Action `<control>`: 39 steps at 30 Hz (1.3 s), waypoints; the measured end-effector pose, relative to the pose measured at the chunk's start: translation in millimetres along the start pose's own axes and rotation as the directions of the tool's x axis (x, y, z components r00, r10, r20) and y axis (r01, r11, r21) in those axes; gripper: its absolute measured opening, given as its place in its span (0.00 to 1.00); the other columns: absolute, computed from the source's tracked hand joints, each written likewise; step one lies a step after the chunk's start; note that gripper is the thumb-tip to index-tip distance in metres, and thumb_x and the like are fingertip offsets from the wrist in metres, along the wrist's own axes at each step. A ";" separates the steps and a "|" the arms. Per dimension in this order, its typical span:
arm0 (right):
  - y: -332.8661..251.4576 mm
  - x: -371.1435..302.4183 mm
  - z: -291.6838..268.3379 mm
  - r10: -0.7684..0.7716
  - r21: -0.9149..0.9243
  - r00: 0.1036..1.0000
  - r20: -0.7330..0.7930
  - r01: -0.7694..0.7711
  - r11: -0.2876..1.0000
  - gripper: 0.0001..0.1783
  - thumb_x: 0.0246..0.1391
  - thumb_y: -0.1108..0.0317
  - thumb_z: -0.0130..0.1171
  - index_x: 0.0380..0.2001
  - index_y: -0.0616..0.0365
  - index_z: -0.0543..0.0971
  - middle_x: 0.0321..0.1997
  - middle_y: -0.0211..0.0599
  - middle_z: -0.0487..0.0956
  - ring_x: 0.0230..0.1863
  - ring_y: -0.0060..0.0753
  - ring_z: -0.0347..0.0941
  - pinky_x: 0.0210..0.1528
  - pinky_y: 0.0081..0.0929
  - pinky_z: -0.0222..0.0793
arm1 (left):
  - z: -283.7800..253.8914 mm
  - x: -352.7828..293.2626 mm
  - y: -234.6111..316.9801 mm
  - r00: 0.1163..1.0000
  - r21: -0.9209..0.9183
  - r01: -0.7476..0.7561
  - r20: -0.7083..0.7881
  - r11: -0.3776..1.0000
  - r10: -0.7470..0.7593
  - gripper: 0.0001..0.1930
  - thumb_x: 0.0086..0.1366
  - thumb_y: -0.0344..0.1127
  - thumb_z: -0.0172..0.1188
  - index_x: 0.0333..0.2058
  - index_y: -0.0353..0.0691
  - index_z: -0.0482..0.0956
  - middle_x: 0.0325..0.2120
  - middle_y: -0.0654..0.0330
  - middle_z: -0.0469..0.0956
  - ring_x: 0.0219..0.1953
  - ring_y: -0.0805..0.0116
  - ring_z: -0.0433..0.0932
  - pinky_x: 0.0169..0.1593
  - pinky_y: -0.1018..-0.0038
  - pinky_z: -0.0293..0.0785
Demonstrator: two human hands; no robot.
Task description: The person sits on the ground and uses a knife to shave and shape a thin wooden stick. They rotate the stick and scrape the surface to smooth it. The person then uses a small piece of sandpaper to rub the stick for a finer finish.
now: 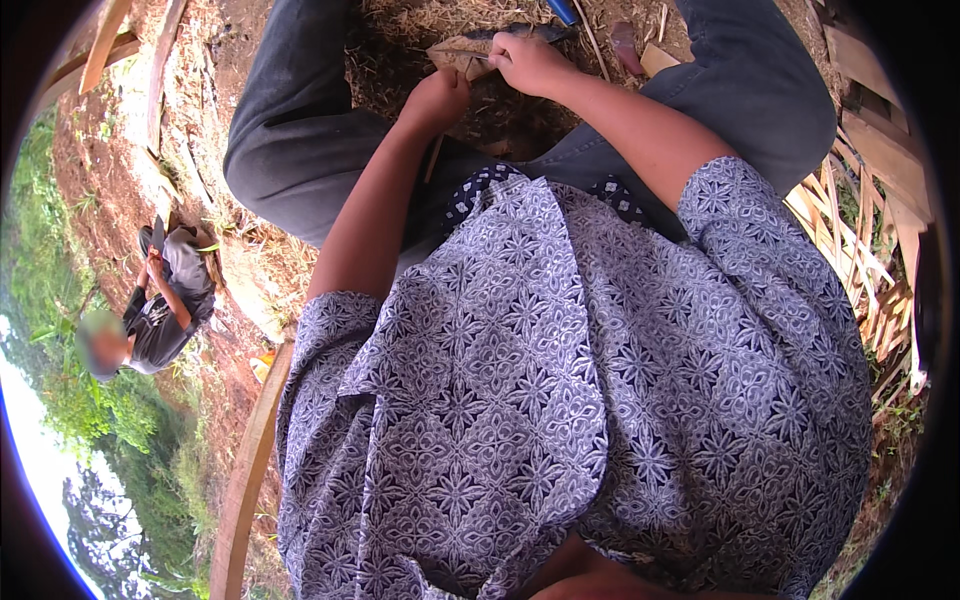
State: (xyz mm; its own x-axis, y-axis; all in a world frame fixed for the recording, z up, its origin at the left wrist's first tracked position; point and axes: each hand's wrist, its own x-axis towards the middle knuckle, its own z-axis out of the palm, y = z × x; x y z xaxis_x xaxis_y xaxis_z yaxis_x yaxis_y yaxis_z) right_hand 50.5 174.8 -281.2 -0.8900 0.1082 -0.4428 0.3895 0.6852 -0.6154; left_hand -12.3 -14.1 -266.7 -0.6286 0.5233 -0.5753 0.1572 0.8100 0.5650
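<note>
Between my bent legs, my left hand is closed, and a thin pale strip that looks like split wood or bamboo sticks out below it. My right hand is up and to the right, its fingertips pinched together. A thin dark line runs left from those fingertips, but I cannot make out what they hold. Just beyond both hands lies a flat light-brown piece, partly covered by the right fingers. Behind it are a dark flat object and a blue rod-shaped object.
Straw and shavings litter the ground. Wooden boards and a heap of split strips lie on the right. A curved wooden beam runs along my left. Farther left, another person sits holding a long blade.
</note>
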 end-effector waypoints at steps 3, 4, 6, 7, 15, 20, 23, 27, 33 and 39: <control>-5.7 -5.9 -1.7 -0.002 0.015 1.000 -0.010 0.002 1.000 0.11 0.61 0.57 0.54 0.39 0.50 0.77 0.38 0.42 0.82 0.44 0.47 0.78 0.45 0.45 0.72 | -2.5 -1.8 3.4 1.000 -0.004 0.011 0.012 1.000 -0.011 0.18 0.68 0.45 0.48 0.36 0.33 0.77 0.35 0.38 0.79 0.42 0.40 0.78 0.47 0.56 0.73; -10.2 -8.9 -2.4 -0.005 0.031 1.000 0.007 0.005 0.999 0.11 0.61 0.57 0.54 0.39 0.49 0.77 0.39 0.41 0.82 0.44 0.47 0.78 0.45 0.45 0.72 | -1.1 -1.5 1.7 1.000 -0.002 0.009 0.004 1.000 -0.009 0.18 0.68 0.45 0.48 0.36 0.33 0.77 0.34 0.38 0.79 0.42 0.40 0.79 0.47 0.56 0.73; -19.6 -13.6 -3.9 -0.012 0.064 0.999 0.039 0.009 0.998 0.11 0.60 0.56 0.55 0.39 0.49 0.77 0.39 0.41 0.82 0.45 0.46 0.78 0.46 0.46 0.72 | 1.8 -1.1 -1.7 1.000 0.002 0.007 -0.014 1.000 -0.007 0.18 0.68 0.44 0.48 0.35 0.33 0.78 0.34 0.38 0.79 0.41 0.41 0.79 0.46 0.56 0.73; -17.9 -12.8 -2.8 -0.029 0.047 0.999 0.013 0.028 0.998 0.11 0.60 0.56 0.55 0.39 0.49 0.77 0.39 0.41 0.81 0.44 0.46 0.78 0.46 0.45 0.72 | 1.8 -1.1 -1.8 1.000 -0.001 -0.002 -0.015 1.000 0.002 0.18 0.68 0.44 0.49 0.35 0.33 0.78 0.33 0.38 0.79 0.40 0.40 0.79 0.46 0.56 0.73; -4.6 -2.7 1.7 -0.032 -0.015 0.999 -0.027 0.032 0.999 0.11 0.61 0.57 0.54 0.39 0.50 0.77 0.36 0.42 0.81 0.42 0.47 0.79 0.44 0.44 0.72 | 2.3 -2.6 -1.8 1.000 -0.015 -0.005 -0.013 1.000 0.005 0.18 0.67 0.43 0.48 0.33 0.33 0.79 0.33 0.38 0.79 0.41 0.38 0.78 0.46 0.52 0.74; -17.7 -9.7 4.6 0.023 0.119 0.996 0.089 -0.034 0.992 0.10 0.60 0.58 0.55 0.38 0.51 0.77 0.38 0.42 0.81 0.43 0.47 0.78 0.44 0.44 0.71 | -0.6 -5.3 2.9 1.000 0.001 0.012 -0.007 1.000 -0.012 0.18 0.67 0.43 0.48 0.34 0.33 0.80 0.35 0.38 0.79 0.42 0.39 0.78 0.48 0.53 0.73; -16.0 -7.9 8.3 -0.048 0.111 0.998 0.047 0.043 0.993 0.10 0.60 0.59 0.54 0.37 0.52 0.76 0.39 0.42 0.81 0.43 0.47 0.77 0.44 0.43 0.71 | 0.4 -4.6 -0.7 1.000 -0.019 0.023 0.003 1.000 -0.023 0.19 0.67 0.44 0.48 0.35 0.33 0.80 0.35 0.38 0.79 0.43 0.39 0.78 0.49 0.53 0.73; -11.2 -6.1 16.1 -0.140 0.073 0.988 -0.071 0.146 0.987 0.10 0.60 0.58 0.55 0.38 0.51 0.75 0.35 0.44 0.81 0.39 0.51 0.78 0.40 0.46 0.70 | 0.3 -4.4 -2.9 0.999 -0.024 0.044 0.025 0.999 -0.043 0.18 0.67 0.43 0.47 0.35 0.33 0.80 0.35 0.38 0.79 0.43 0.38 0.78 0.49 0.53 0.73; -14.7 -5.3 8.2 -0.019 0.067 1.000 -0.009 0.020 0.998 0.10 0.59 0.59 0.57 0.38 0.52 0.76 0.36 0.43 0.82 0.41 0.51 0.78 0.42 0.45 0.72 | -1.1 -6.6 -1.2 1.000 0.004 0.020 -0.022 1.000 -0.020 0.17 0.67 0.43 0.47 0.35 0.34 0.79 0.35 0.38 0.79 0.43 0.38 0.78 0.49 0.52 0.73; 9.5 0.3 11.8 -0.101 -0.015 0.991 -0.083 0.100 0.995 0.11 0.59 0.58 0.57 0.40 0.51 0.76 0.36 0.43 0.82 0.41 0.48 0.79 0.42 0.44 0.72 | -1.3 -8.1 -1.7 0.998 0.030 -0.015 -0.053 0.999 0.017 0.17 0.66 0.42 0.48 0.33 0.34 0.79 0.33 0.39 0.80 0.41 0.38 0.78 0.48 0.51 0.74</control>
State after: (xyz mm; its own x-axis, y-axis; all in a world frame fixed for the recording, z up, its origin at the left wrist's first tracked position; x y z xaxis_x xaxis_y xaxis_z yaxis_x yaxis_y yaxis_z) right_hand 56.7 172.9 -294.8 -0.9414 0.0983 -0.3225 0.2950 0.7034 -0.6467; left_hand -8.4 -20.0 -262.2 -0.6656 0.5218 -0.5336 0.1892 0.8096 0.5557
